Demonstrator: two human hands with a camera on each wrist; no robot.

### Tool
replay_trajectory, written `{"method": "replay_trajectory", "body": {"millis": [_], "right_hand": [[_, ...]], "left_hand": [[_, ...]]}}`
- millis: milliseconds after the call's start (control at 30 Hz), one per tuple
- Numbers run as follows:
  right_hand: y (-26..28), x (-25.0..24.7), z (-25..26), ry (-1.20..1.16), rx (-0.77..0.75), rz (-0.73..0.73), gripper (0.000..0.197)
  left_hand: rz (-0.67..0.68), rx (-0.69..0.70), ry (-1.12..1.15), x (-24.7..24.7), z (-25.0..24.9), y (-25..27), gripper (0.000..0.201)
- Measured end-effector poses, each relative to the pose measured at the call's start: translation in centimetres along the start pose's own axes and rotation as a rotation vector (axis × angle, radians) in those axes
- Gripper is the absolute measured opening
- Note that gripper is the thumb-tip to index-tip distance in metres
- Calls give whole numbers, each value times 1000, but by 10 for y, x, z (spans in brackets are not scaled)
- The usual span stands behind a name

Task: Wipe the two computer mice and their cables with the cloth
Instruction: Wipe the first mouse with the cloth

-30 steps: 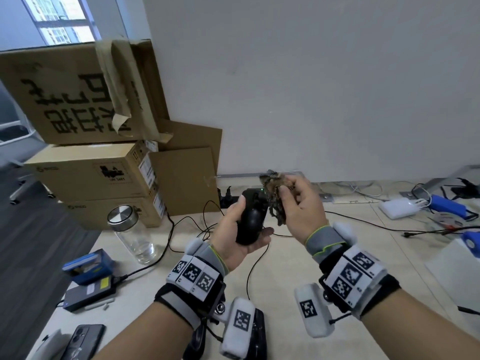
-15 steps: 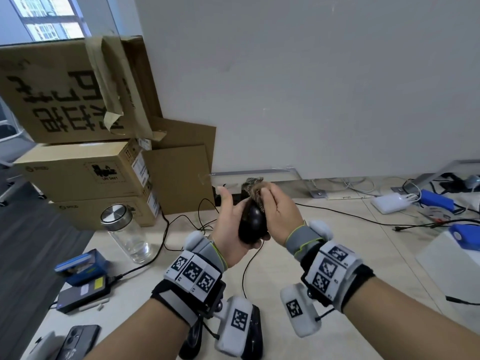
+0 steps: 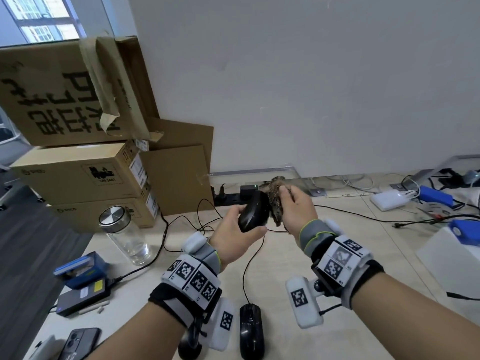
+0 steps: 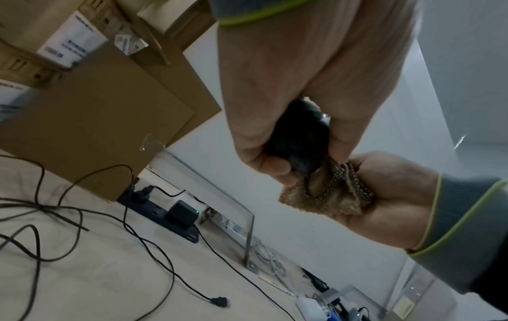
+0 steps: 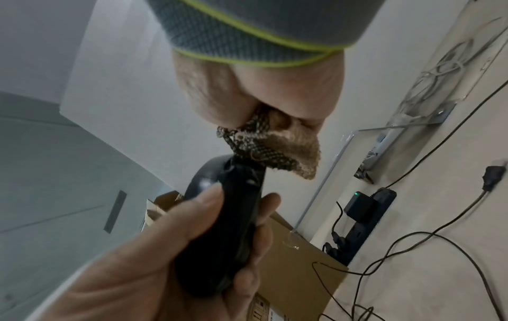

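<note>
The left hand (image 3: pixel 235 229) holds a black computer mouse (image 3: pixel 253 214) in the air above the middle of the surface (image 3: pixel 285 255), its grip curled around the body with the thumb on one side and the fingers on the other. The right hand (image 3: pixel 296 211) has its grip pinching a bunched brown patterned cloth (image 3: pixel 274 201), which touches the front end of this mouse. The cable (image 3: pixel 249 263) hangs down from the held mouse. A second black mouse (image 3: pixel 251 331) lies on the surface near its front edge, between the two forearms
</note>
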State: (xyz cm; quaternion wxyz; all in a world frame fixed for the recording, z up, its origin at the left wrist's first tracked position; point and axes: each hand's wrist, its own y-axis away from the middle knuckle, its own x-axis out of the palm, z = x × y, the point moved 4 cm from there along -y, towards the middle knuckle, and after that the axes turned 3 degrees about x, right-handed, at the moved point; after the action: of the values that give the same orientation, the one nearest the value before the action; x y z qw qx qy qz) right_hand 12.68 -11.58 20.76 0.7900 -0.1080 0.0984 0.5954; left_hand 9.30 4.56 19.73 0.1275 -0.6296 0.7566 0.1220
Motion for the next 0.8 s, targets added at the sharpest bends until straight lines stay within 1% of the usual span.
{"method": "replay_trajectory", "body": {"millis": [67, 133, 200, 267, 333, 367, 400, 467, 533, 567, 600, 667, 733, 800], "right_hand": [[2, -8, 5, -34, -35, -57, 24], [8, -7, 12, 7, -114, -55, 25], [22, 7, 12, 83, -195, 13, 15], [45, 30, 11, 224, -322, 122, 31], [64, 46, 13, 282, -474, 199, 37], [65, 47, 14, 273, -506, 219, 38], [61, 44, 13, 264, -498, 217, 39], [43, 30, 5, 246, -381, 159, 38], [25, 16, -4, 203, -220, 66, 27], [23, 16, -6, 199, -180, 48, 24], [26, 19, -3, 211, -193, 62, 25], [42, 34, 4, 269, -311, 172, 34], [54, 41, 5, 289, -420, 257, 40], [45, 31, -3, 282, -409, 229, 39]], "left_hand": [[-70, 36, -57, -5, -2, -1, 36], [-106, 61, -72, -6, -2, -3, 31], [-156, 77, -115, -5, -3, -4, 24], [-199, 55, -176, -4, -3, -5, 13], [-214, 23, -183, -6, -2, -7, 14], [-213, 21, -198, -7, -1, -9, 15], [-201, 47, -239, -6, -1, -9, 16], [-171, 81, -302, -4, -4, -7, 10], [-143, 112, -295, 1, -3, -5, 27], [-145, 102, -286, 1, -1, -5, 29], [-154, 94, -294, 1, -2, -6, 25], [-157, 53, -391, 1, -2, -11, 9], [-142, 49, -411, 3, 0, -15, 12], [-134, 33, -307, 6, 4, -16, 13]]}}
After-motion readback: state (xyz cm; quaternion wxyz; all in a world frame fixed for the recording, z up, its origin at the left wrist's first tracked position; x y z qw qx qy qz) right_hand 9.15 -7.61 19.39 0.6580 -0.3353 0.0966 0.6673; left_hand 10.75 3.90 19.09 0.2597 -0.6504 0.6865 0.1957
